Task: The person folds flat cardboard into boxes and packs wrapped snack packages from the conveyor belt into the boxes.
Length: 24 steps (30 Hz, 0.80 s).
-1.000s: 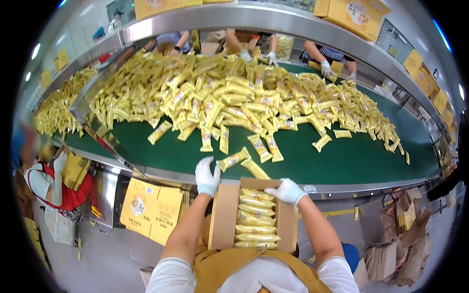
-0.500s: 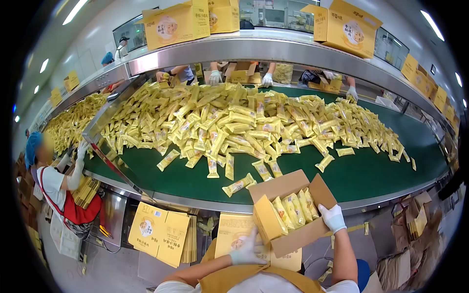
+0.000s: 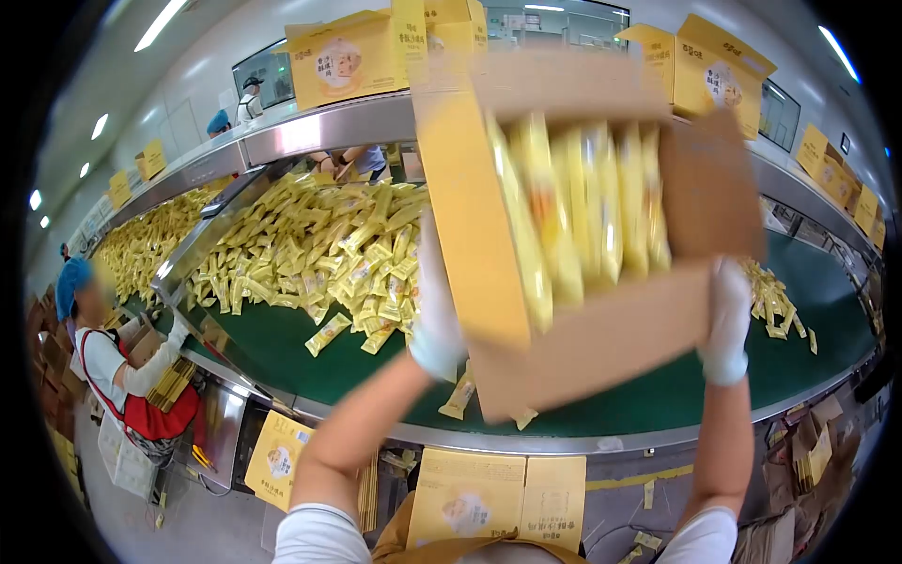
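- Holds an open carton [image 3: 592,352] aloft in both hands over the green belt [image 3: 822,282], tilted so that its mouth faces the wearer.
- Grips the carton's left side with the gloved left hand [image 3: 438,315], bent around the wall with fingertips hidden behind the yellow panel.
- Clasps the carton's lower right corner with the gloved right hand [image 3: 729,315], blurred but with fingers closed on the cardboard.
- Displays a row of yellow-wrapped packets [image 3: 587,211] inside the carton, packed side by side and leaning slightly.
- Faces a pile of packets [image 3: 319,240] heaped along the belt's left stretch, partly hidden behind the carton, and a smaller cluster [image 3: 775,305] toward the belt's right end.
- Looks down on a loose packet [image 3: 457,397] near the belt's near edge, just below the carton.
- Stands with flat printed cardboard [image 3: 470,484] before the waist, below the belt's near edge, and near another stack [image 3: 277,461] to its left.
- Works opposite a steel shelf [image 3: 315,138] bearing yellow cartons [image 3: 340,64] above the belt.
- Shares the belt's near edge with a co-worker [image 3: 99,355] at left, in blue cap and red apron.
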Motion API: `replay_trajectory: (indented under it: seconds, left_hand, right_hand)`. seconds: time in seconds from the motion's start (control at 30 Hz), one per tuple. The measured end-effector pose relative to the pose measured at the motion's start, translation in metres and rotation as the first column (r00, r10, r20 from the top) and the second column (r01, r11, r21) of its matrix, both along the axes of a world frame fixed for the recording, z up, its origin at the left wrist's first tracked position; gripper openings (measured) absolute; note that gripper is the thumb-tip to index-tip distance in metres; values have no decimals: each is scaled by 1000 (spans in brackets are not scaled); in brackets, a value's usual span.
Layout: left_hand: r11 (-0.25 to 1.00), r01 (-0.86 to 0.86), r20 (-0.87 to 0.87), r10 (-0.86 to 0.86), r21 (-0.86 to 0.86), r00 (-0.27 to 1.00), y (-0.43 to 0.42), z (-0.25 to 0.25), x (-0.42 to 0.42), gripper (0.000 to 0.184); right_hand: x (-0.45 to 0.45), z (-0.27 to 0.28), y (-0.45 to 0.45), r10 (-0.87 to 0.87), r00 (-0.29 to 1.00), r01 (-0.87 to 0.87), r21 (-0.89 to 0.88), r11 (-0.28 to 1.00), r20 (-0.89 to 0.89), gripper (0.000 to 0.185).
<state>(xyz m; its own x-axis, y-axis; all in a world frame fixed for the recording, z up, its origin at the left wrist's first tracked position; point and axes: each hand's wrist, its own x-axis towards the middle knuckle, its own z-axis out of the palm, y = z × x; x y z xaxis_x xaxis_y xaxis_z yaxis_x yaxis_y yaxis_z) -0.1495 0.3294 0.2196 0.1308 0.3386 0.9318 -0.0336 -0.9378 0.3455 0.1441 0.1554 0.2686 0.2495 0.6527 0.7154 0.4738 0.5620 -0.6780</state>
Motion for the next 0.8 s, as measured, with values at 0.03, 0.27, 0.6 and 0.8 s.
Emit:
replay_trajectory:
  seconds: [0.03, 0.27, 0.6, 0.8]
  left_hand:
    - [999, 51, 2, -51, 13, 999, 29, 31, 2, 81]
    - [988, -87, -106, 73, -129, 992, 169, 203, 23, 58]
    - [869, -476, -317, 416, -139, 852, 189, 159, 57, 48]
    - [909, 16, -736, -347, -416, 581, 22, 3, -17, 52]
  right_hand:
    - [3, 32, 19, -47, 979, 35, 63, 997, 197, 37]
    - [4, 143, 201, 201, 976, -167, 323, 931, -77, 48]
    - [2, 121, 263, -628, 528, 480, 409, 776, 571, 42]
    - [-3, 13, 135, 26, 881, 43, -133, 990, 472, 50]
